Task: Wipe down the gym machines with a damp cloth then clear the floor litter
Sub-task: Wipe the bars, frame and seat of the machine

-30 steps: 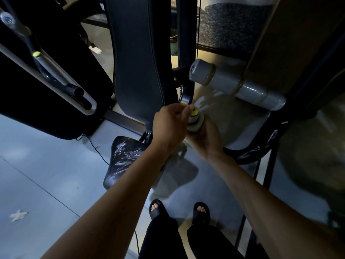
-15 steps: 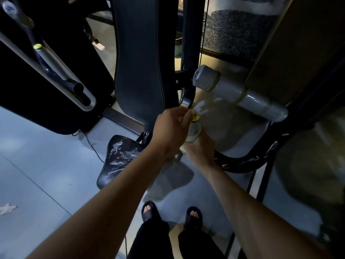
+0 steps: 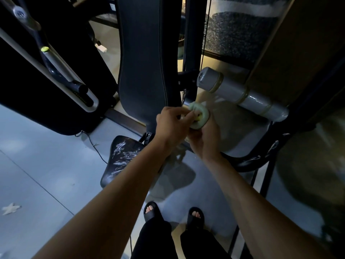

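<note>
Here, both hands are holding a pale green bottle (image 3: 198, 118) with a yellow cap, seen blurred from the top. Right hand (image 3: 204, 141) is gripping it from below, fingers curled round the body; left hand (image 3: 172, 126) is pinching at the cap from 9 o'clock. Bottle is sitting just beside the backrest (image 3: 147, 58), roller pad (image 3: 240, 94) at its 2 o'clock. No readable writing. Scuffed seat (image 3: 123, 156) is lying at 7 o'clock of the hands, paper scrap (image 3: 10, 208) on the floor (image 3: 37, 165) far at 8 o'clock.

Both hands — left hand (image 3: 172, 126), right hand (image 3: 204, 141) — grip a pale bottle (image 3: 198, 117).
</note>
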